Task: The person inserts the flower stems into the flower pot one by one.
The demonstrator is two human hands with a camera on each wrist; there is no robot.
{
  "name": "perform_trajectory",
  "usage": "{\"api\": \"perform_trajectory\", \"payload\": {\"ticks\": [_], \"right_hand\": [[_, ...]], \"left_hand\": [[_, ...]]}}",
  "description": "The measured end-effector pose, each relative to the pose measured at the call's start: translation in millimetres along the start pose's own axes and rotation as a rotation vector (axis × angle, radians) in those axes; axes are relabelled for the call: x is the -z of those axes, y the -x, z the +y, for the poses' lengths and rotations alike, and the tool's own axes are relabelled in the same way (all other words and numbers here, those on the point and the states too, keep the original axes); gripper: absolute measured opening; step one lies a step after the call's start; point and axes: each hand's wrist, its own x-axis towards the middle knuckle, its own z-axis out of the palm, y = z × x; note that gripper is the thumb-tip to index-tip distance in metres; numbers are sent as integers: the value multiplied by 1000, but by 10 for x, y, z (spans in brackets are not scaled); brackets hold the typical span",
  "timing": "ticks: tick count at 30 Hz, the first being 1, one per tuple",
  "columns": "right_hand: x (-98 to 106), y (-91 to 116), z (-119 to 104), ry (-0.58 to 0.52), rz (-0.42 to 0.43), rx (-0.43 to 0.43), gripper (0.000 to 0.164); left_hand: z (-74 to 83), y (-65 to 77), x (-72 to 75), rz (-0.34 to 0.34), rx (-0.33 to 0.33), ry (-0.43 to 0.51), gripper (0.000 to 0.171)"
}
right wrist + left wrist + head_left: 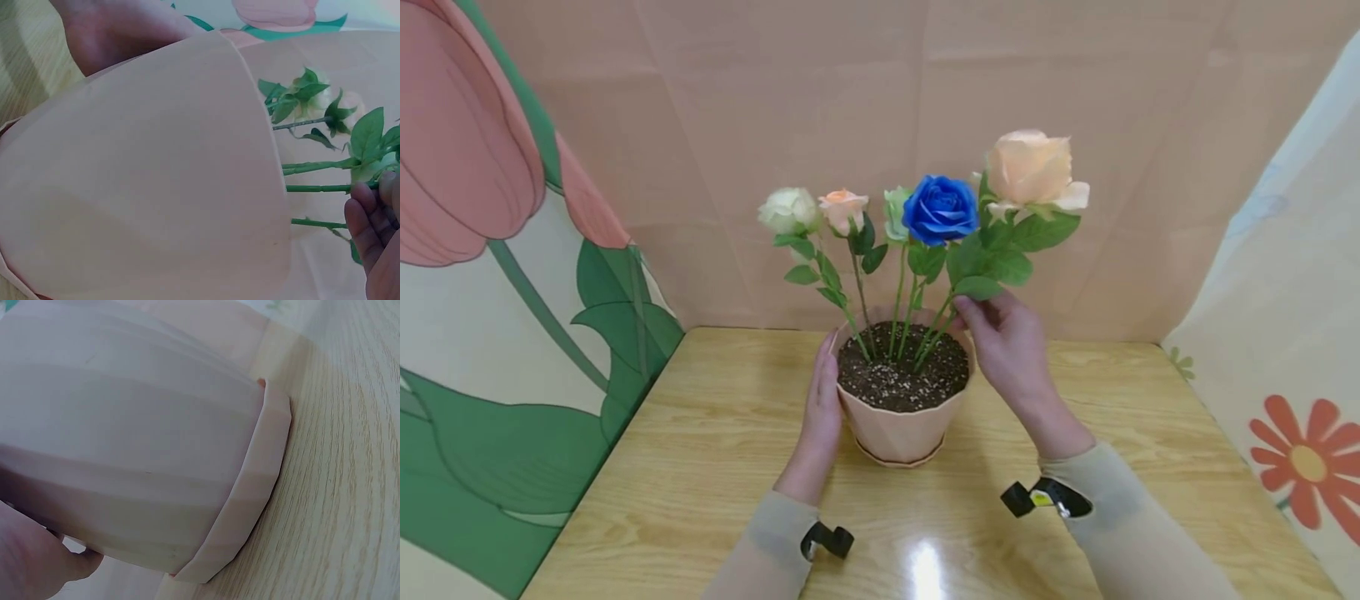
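Note:
A pale pink pot (pixel 898 425) filled with dark soil (pixel 898 387) stands on a matching saucer (pixel 259 469). Flat against the pot's left side rests my left hand (pixel 823 404), its fingers straight up along the wall. My right hand (pixel 1011 346) is at the right rim and pinches a green rose stem (pixel 319 188) between thumb and fingers, below the leaves of the large peach rose (pixel 1030 171). Left of that bloom stand a blue rose (pixel 940 210), a pale green rose (pixel 895 214), a small peach rose (pixel 843 208) and a white rose (pixel 790 211).
The pot sits toward the back of a wooden table (pixel 730 433), close to a pinkish backdrop (pixel 790 92). Printed flower panels border the left and right sides. Each wrist wears a black camera strap (pixel 827 540).

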Motion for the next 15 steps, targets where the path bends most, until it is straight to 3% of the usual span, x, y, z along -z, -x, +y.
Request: {"api": "perform_trajectory", "payload": {"ticks": [6,15], "right_hand": [[-21,6,-9,6,-21,2,16],[-196,70,170,24,-51,19,13]], "left_hand": [[-2,-1,3,2,0,-1,63],[-3,3,5,-4,-3,-8,63]]}}
